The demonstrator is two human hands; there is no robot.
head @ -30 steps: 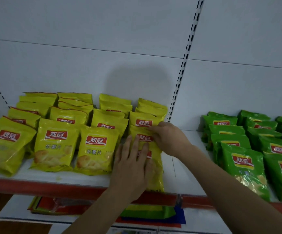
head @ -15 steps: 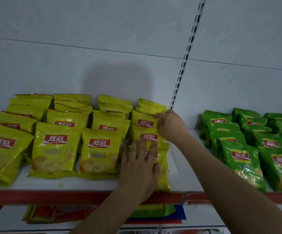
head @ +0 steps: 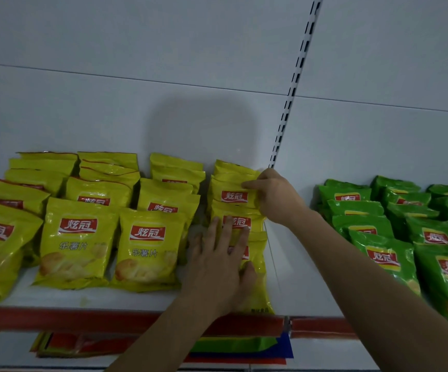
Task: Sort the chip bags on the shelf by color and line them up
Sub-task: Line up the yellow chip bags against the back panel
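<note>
- Left hand (head: pixel 221 267), lower centre of frame: palm down, fingers straight and slightly spread, thumb out to the right, pressed flat.
- Left forearm bare, rising from the bottom edge.
- Right hand (head: pixel 274 196), centre right, higher up: fingers curled, thumb and fingertips pinching.
- Right forearm bare, running diagonally from the lower right corner.

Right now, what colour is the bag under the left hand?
Yellow bag with a red logo, under the left hand; head view.

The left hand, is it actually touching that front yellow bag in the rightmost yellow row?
Touching. The head view shows the left hand lying flat on the front yellow bag, fingers spread over its top and thumb against its face, with no gap.
</note>
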